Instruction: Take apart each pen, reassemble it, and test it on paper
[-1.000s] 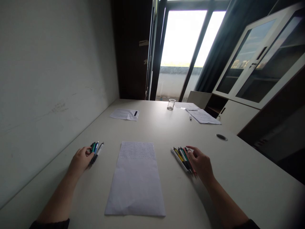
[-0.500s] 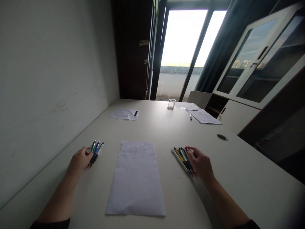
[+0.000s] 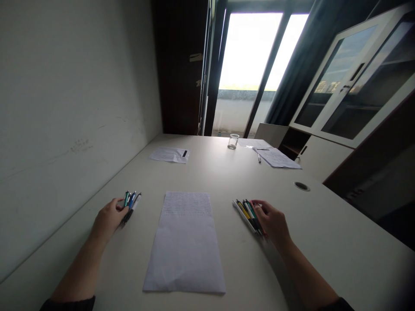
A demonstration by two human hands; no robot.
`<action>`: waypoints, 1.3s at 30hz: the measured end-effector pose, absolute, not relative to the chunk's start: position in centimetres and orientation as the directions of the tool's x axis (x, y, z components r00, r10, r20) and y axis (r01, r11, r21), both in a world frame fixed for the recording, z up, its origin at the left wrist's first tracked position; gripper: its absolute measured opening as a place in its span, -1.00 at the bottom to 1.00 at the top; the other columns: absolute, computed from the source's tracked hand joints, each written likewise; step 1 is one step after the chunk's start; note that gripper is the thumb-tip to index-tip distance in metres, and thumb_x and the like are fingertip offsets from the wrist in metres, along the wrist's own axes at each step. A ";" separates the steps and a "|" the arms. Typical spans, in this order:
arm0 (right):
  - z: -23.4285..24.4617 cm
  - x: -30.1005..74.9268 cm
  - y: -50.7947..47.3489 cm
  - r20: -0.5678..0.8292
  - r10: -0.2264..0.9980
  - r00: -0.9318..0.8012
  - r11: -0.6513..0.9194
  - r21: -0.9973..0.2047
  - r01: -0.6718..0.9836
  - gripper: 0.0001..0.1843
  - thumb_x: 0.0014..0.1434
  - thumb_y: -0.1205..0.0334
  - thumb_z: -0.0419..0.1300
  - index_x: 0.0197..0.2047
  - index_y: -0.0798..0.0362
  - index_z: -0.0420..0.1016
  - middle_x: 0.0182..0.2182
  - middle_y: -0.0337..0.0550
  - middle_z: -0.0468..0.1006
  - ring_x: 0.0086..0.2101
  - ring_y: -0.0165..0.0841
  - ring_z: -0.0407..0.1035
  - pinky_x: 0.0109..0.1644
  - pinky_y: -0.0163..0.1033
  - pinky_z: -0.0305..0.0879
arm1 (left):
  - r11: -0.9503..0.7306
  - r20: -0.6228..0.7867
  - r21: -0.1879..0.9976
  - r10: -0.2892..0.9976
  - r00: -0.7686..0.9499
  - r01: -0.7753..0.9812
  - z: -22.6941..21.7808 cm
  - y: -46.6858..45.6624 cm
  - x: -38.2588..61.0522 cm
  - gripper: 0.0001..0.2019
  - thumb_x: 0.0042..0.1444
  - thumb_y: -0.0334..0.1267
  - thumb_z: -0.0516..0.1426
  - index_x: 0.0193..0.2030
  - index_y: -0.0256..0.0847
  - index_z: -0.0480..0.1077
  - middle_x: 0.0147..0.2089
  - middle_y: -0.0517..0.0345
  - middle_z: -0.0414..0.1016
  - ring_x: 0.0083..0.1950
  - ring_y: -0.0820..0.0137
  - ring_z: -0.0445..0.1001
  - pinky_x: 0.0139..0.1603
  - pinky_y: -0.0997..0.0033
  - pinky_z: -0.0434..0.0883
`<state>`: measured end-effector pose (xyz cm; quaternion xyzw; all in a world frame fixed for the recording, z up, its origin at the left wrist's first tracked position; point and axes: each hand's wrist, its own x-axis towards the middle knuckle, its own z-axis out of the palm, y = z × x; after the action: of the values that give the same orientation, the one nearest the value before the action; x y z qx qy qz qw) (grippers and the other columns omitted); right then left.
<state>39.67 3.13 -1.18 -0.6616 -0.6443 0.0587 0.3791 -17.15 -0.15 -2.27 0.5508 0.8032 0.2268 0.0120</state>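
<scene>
Coloured pens: right hand edged nearer; left hand same pos.

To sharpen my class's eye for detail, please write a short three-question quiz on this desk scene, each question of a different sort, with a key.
1. Multiple choice: what lies on the table between the left hand and the right hand?
A) a laptop
B) a sheet of paper
C) a plate
2. True or false: the bunch of pens at the left hand holds more pens than the row of pens under the right hand's fingertips.
3. Fill in: at the far end of the table, towards the window, stands a clear ____.
Key: 1 B; 2 false; 3 glass.
</scene>
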 end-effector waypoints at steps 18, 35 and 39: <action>-1.7 39.7 3.4 0.398 0.907 0.134 0.132 -0.573 0.809 -0.64 0.22 0.04 0.05 -0.13 -0.01 0.61 -0.43 -0.15 0.64 -0.46 -0.29 0.48 -0.36 -0.29 0.25 | -0.002 0.139 0.969 0.830 -0.541 0.246 -1.3 -0.2 -16.1 -0.32 -0.04 -0.04 0.27 0.21 -0.26 0.26 -0.28 0.11 0.54 -0.26 0.25 0.56 -0.22 0.30 0.47; -1.5 39.2 3.1 0.370 0.929 0.026 0.216 -0.597 0.772 -0.59 0.20 0.08 0.05 -0.07 0.09 0.60 -0.47 -0.12 0.63 -0.51 -0.32 0.46 -0.42 -0.31 0.27 | -0.090 0.042 0.985 0.953 -0.299 -0.147 1.1 -1.5 -11.1 -0.04 -0.05 -0.36 0.30 0.40 0.22 -0.13 -0.18 0.30 0.45 -0.20 0.31 0.63 -0.21 0.33 0.55; -1.5 39.2 3.0 0.369 0.929 0.033 0.211 -0.602 0.770 -0.61 0.21 0.07 0.05 -0.07 0.08 0.59 -0.48 -0.14 0.62 -0.52 -0.34 0.45 -0.42 -0.32 0.25 | -0.082 0.033 0.983 0.958 -0.286 -0.162 0.9 -1.6 -11.2 -0.02 -0.05 -0.38 0.31 0.40 0.21 -0.16 -0.17 0.29 0.46 -0.18 0.29 0.63 -0.19 0.31 0.56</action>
<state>39.23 2.99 -1.47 -0.6185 -0.6867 0.1086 0.3662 -11.18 -1.56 0.93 0.3929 0.5062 0.6217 0.4504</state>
